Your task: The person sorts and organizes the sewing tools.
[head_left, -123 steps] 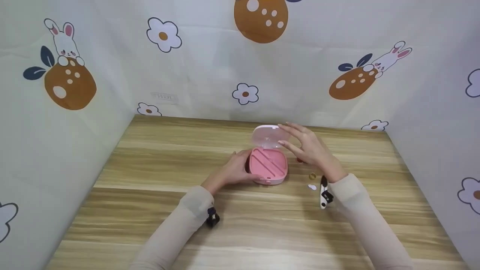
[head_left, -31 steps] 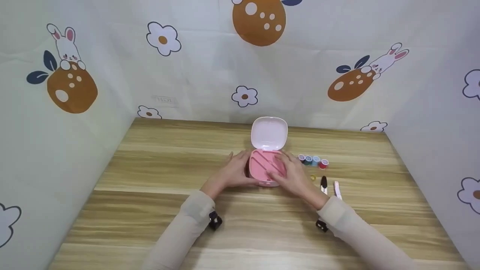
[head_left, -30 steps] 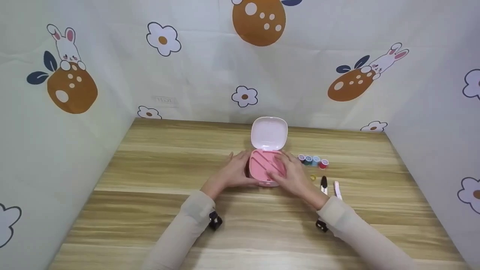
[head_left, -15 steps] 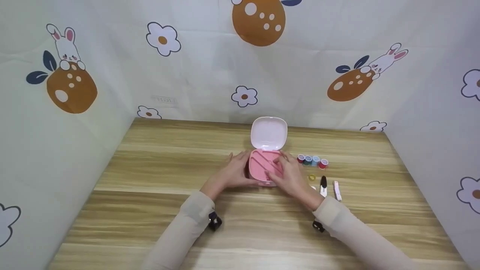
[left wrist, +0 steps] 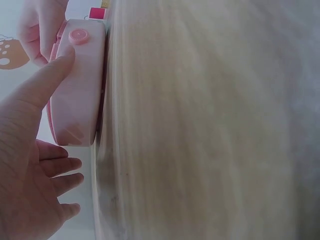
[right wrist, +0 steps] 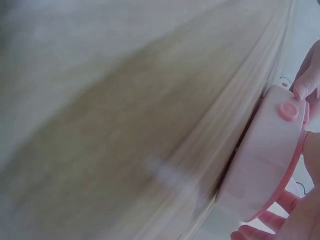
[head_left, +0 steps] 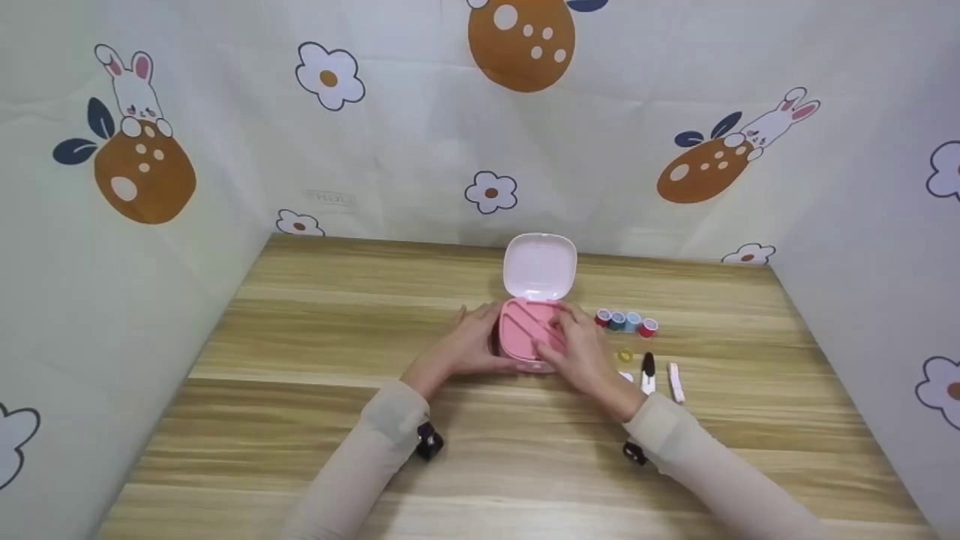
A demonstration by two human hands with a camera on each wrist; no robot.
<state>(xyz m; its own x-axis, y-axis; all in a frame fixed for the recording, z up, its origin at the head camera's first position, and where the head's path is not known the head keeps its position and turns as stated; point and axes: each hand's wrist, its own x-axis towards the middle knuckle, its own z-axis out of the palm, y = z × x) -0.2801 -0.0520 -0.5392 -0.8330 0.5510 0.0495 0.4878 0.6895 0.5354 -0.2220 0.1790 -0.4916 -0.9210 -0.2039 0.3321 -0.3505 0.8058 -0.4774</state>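
I have the rounded-square pink box point(left wrist: 82, 95) just off the middle of my head view, toward five o'clock, on the wood-grain table point(head_left: 300, 420). The person's left hand point(head_left: 465, 343) grips it from nine o'clock: the thumb lies along the smooth, faintly shiny wall, its tip beside the round moulded button point(left wrist: 79, 36), and the other fingers are spread around the far side. The right hand point(head_left: 589, 352) sits over it from three o'clock, index finger bent and thumb tip down on the deeper-pink insert point(head_left: 517, 334), whose raised ribs run diagonally; I cannot tell whether they pinch a rib or merely press. At twelve o'clock the pale lid point(head_left: 540, 266) stands tipped back, a shallow dish with soft corners. At three o'clock from the box I see four small thread spools point(head_left: 617, 321), stubby cylinders with pale rims. Toward four o'clock lie a thin yellow ring point(head_left: 625, 361), a slim tool point(head_left: 649, 366) with a dark tip and white body, and a narrow pale strip point(head_left: 676, 382). Behind, I see a lightly creased printed cloth point(head_left: 390, 135).
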